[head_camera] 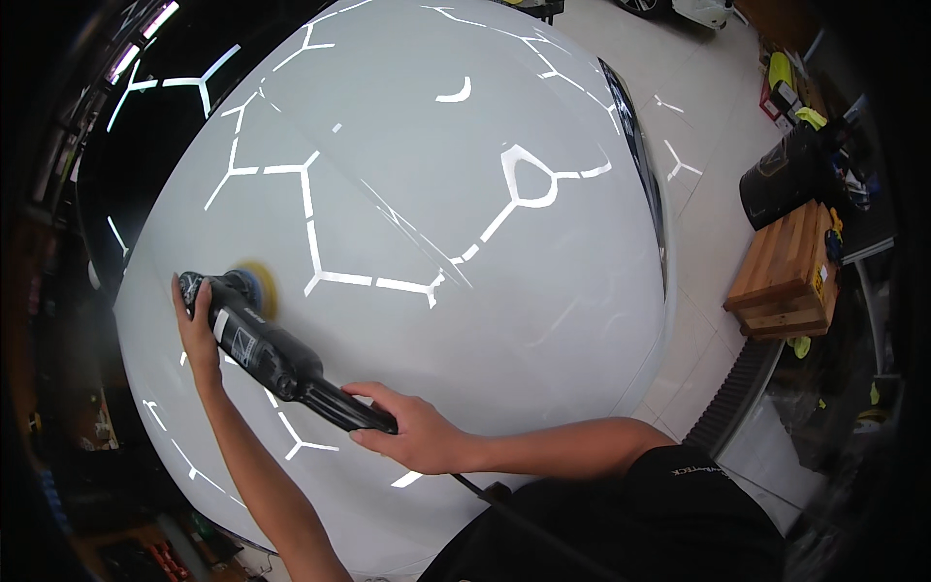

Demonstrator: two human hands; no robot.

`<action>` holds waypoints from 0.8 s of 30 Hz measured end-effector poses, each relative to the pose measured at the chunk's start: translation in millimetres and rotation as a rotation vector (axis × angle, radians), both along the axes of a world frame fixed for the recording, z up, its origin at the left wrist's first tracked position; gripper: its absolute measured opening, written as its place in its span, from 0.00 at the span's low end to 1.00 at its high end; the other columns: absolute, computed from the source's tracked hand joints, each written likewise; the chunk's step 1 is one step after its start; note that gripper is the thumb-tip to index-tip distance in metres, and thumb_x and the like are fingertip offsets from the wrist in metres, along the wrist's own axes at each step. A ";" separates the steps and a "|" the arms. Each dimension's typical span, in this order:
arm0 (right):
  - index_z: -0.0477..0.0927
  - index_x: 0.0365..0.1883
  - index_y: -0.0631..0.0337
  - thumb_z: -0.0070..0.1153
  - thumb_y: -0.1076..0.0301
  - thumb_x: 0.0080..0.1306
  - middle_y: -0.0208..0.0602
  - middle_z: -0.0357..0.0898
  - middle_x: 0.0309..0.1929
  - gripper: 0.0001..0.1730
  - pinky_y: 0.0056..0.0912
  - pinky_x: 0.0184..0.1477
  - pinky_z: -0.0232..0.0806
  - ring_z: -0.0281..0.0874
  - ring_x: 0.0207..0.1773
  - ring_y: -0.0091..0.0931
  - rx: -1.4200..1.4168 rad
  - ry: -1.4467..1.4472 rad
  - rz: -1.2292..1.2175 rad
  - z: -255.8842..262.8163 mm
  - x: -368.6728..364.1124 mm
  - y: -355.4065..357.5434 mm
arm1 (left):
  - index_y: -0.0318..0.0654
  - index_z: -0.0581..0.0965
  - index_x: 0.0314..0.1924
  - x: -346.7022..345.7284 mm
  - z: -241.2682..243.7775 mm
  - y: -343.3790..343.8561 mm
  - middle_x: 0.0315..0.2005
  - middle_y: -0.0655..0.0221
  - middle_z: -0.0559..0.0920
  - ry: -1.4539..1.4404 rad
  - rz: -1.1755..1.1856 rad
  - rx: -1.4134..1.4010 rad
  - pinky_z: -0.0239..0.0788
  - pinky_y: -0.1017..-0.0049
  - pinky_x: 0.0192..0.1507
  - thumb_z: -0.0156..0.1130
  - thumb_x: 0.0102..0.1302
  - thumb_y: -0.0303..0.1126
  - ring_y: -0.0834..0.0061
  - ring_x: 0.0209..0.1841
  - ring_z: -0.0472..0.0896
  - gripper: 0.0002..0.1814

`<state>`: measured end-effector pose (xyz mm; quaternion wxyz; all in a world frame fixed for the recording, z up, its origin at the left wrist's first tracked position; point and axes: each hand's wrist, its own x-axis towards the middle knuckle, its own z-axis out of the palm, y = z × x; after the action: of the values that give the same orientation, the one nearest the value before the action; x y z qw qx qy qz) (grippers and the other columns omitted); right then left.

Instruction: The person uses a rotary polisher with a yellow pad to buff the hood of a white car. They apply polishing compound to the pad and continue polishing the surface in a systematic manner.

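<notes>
A black corded car polisher (269, 356) lies across the near left part of a glossy white car hood (451, 335). Its yellow foam pad (270, 287), with a blue backing, is edge-on to my view and looks blurred against the paint. My left hand (196, 335) grips the polisher's head, fingers spread around it. The rear handle sits in my right hand (422, 433), thumb and fingers wrapped about its end. From that end a black power cord (473, 486) runs back over my dark shirt. Bright hexagonal ceiling lights reflect in the hood.
The dark windshield (156, 120) borders the hood at left; a headlight (631, 138) edges it at right. On the tiled floor (698, 218) stand a black bucket (778, 178) and a wooden box (774, 273). Another vehicle's wheel (641, 6) shows at the top.
</notes>
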<state>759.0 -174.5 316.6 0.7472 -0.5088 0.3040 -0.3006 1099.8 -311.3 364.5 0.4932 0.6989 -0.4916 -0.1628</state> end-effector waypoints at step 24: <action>0.28 0.86 0.52 0.59 0.68 0.67 0.63 0.81 0.39 0.62 0.55 0.50 0.74 0.82 0.41 0.58 -0.660 0.593 0.007 32.3 -19.1 -42.5 | 0.48 0.66 0.80 -102.0 31.9 -41.2 0.56 0.47 0.86 -0.095 -0.012 0.096 0.75 0.65 0.60 0.76 0.56 0.58 0.54 0.57 0.87 0.54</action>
<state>739.8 -216.9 348.8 0.4261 -0.7855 0.3913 -0.2199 997.8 -352.5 396.4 0.4341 0.7258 -0.5104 -0.1558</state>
